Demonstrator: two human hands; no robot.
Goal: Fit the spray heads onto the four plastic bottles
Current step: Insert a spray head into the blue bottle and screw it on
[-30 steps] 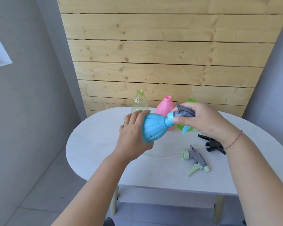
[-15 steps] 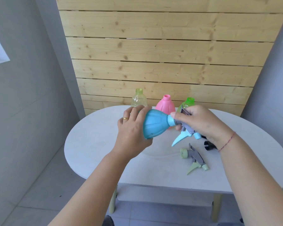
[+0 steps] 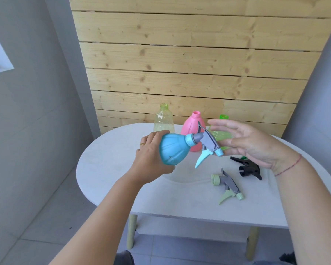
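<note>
Left hand (image 3: pixel 151 161): closed around the base of the blue bottle (image 3: pixel 173 149), holding it clear of the table with its neck pointing right.
Blue spray head (image 3: pixel 206 144): seated on the blue bottle's neck; grey body, pale blue collar, nozzle and trigger, trigger pointing down.
Right hand (image 3: pixel 246 142): open, fingers spread, holding nothing; palm just beside the spray head's nozzle, contact cannot be confirmed.
Table (image 3: pixel 113 169): white oval top, matte, on pale wooden legs; a lower white shelf shows beneath it.
Yellow bottle (image 3: pixel 163 119): clear yellow, upright at the far edge of the table, neck uncapped.
Pink bottle (image 3: pixel 192 129): upright, just right of the yellow bottle, neck uncapped, partly behind the blue bottle's head.
Green bottle (image 3: pixel 221 133): upright at the far edge, largely hidden behind the right hand, neck uncapped.
Light green spray head (image 3: pixel 227 185): lying on its side on the table, near the front right.
Black spray head (image 3: pixel 248 168): lying on the table just behind the light green one, apart from it.
Back wall (image 3: pixel 199 64): horizontal pine boards with knots.
Side walls (image 3: pixel 27 111): plain grey; a white recess shows at the far left.
Floor (image 3: pixel 46 226): grey tiles.
</note>
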